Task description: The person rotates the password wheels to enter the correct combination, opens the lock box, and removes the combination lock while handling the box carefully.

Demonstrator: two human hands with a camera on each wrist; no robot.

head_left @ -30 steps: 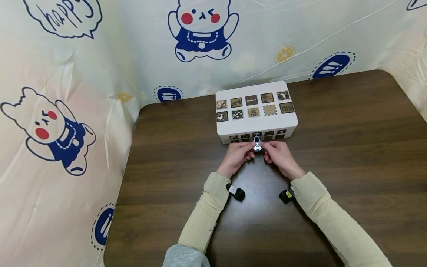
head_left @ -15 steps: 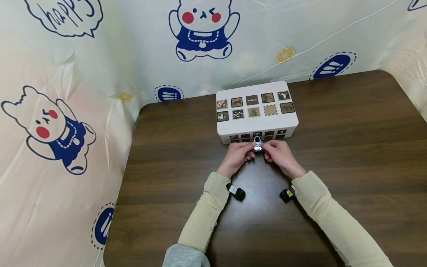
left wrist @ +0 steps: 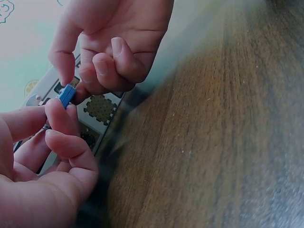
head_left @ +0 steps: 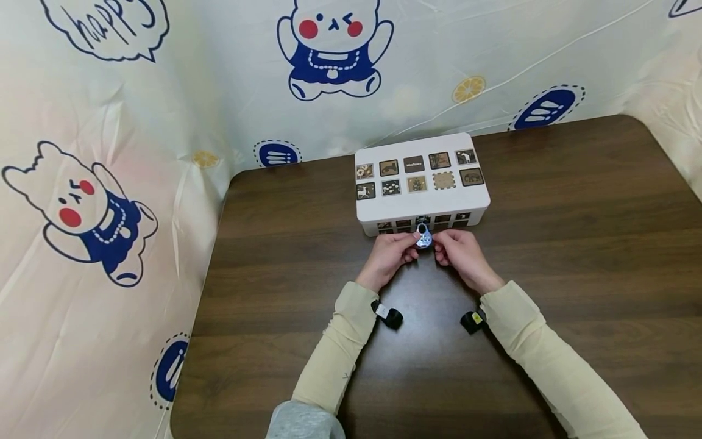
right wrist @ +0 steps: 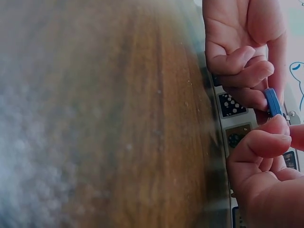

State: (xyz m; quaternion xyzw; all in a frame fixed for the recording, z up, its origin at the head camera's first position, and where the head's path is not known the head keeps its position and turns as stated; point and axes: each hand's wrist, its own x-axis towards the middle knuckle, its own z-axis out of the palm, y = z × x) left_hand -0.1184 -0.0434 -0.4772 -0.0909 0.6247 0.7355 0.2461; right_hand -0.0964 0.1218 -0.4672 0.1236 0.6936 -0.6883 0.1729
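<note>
A small blue combination padlock (head_left: 424, 236) with a silvery face and shackle hangs at the front of a white box (head_left: 422, 204). The person's left hand (head_left: 387, 259) pinches its left side between thumb and fingers. From the other side, the right hand (head_left: 463, 256) holds thumb and forefinger at the padlock's right edge, its other fingers curled. In the left wrist view, the blue padlock body (left wrist: 66, 96) lies between the fingertips of both hands. The right wrist view shows the blue edge of the padlock (right wrist: 273, 102), while fingers hide most of its face.
Dark square pictures cover the box's lid and front. The box stands near the back edge of a brown wooden table (head_left: 285, 244). Behind and at the left hangs a pale printed curtain (head_left: 219, 73). A black wrist camera (head_left: 390, 317) sits on the left wrist, another (head_left: 471, 321) on the right.
The right thumb has drawn slightly back from the padlock's face, and more of the bluish face shows. The left hand and the box have stayed in place.
</note>
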